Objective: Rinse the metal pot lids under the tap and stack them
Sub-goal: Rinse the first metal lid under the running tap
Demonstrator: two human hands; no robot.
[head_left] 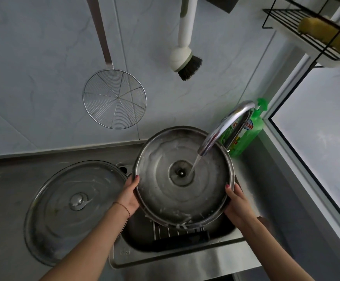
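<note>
A round metal pot lid, inner side up and streaked with white suds, is held over the sink. My left hand grips its left rim and my right hand grips its lower right rim. Water runs from the chrome tap onto the lid just right of its centre. A second, larger metal lid with a round knob lies knob-up on the steel counter to the left of the sink, partly under my left forearm.
The steel sink holds a wire rack under the lid. A green dish soap bottle stands behind the tap. On the wall hang a wire skimmer and a dish brush. A black shelf with a yellow sponge is upper right.
</note>
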